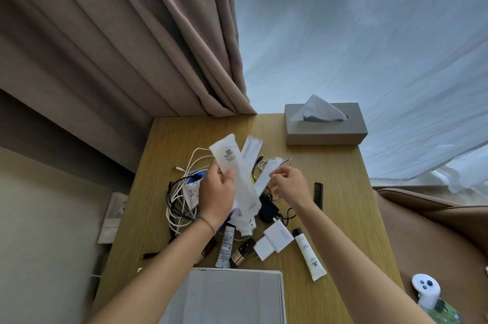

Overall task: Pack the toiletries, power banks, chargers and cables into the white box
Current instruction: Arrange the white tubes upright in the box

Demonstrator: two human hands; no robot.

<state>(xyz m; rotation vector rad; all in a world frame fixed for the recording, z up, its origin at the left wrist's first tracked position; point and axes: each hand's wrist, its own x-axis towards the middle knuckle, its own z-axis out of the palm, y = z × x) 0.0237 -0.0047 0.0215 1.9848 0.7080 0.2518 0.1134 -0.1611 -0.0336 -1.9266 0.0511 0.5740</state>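
My left hand (217, 194) grips a bunch of flat white toiletry packets (229, 157) fanned upward above the wooden table (340, 191). My right hand (287, 185) pinches the lower end of another narrow white packet (267, 174) beside them. Beneath lie tangled white and black cables (179, 191), a black charger (268, 208), two white charger bricks (277, 239), a white tube (307, 253), another tube (225, 247) and a small brown bottle (243, 251). The open white box (282, 297) stands at the table's near edge.
A grey tissue box (326, 133) sits at the far right of the table. A black comb (318, 194) lies to the right of my right hand. Curtains hang behind. A brown seat (435, 231) with a white controller (426, 293) is at the right.
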